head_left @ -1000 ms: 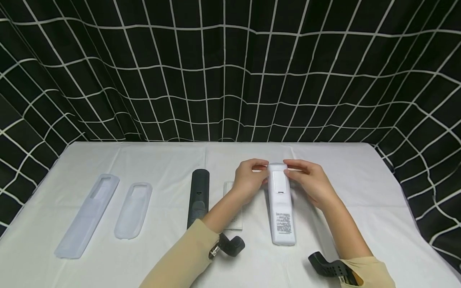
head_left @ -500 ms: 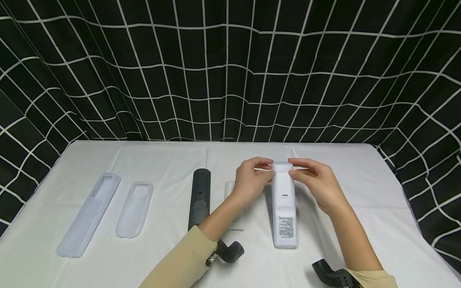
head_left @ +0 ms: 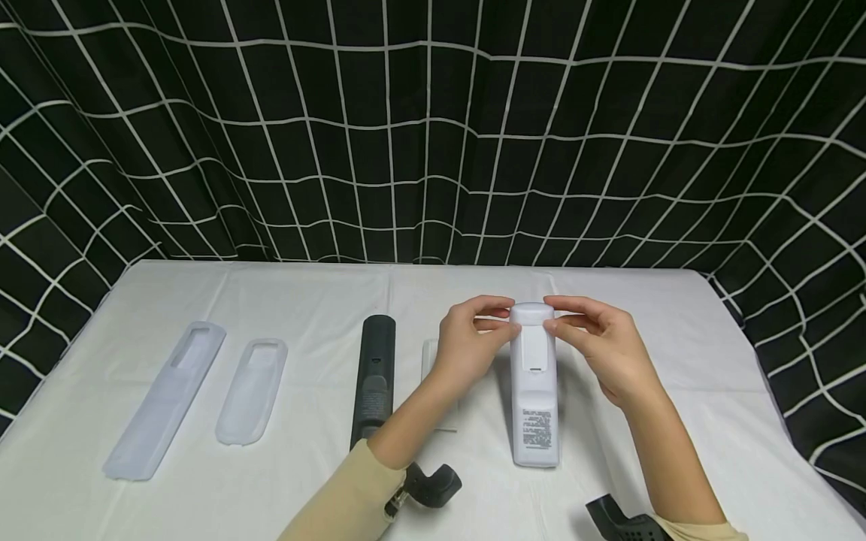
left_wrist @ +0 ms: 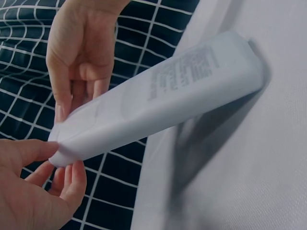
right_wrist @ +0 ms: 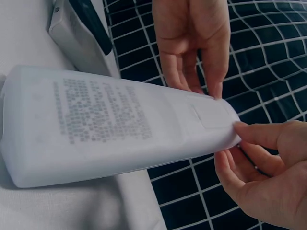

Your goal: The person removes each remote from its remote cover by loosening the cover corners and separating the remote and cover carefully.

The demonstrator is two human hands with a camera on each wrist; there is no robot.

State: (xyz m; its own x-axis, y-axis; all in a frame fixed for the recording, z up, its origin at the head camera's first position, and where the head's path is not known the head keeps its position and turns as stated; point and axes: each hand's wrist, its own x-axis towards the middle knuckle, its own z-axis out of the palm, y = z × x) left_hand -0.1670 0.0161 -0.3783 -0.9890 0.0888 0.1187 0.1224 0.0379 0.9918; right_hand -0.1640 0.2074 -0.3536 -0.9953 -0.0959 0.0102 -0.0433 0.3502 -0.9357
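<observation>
Compared with a second ago, the white remote sits slightly farther right, and my left hand and right hand have gone with it. Nearest me, its near end rests on the white cloth, back side up, with the printed label toward me. From there it slopes up to a raised far end, where I pinch it from both sides, thumbs on top and fingers beneath. I judge it light and stiff, its smooth surface a little slippery, so the side edges look like the best hold. A thin milky cover seems to wrap it; I cannot tell how fully.

Left of it, a pale slim object is mostly hidden by my left forearm, and just beyond that lies the black remote, back up. Well apart at left, the short case and the long case lie side by side, translucent and probably soft; I see no remote inside either. Past the table's far edge hangs the black curtain with its white grid.
</observation>
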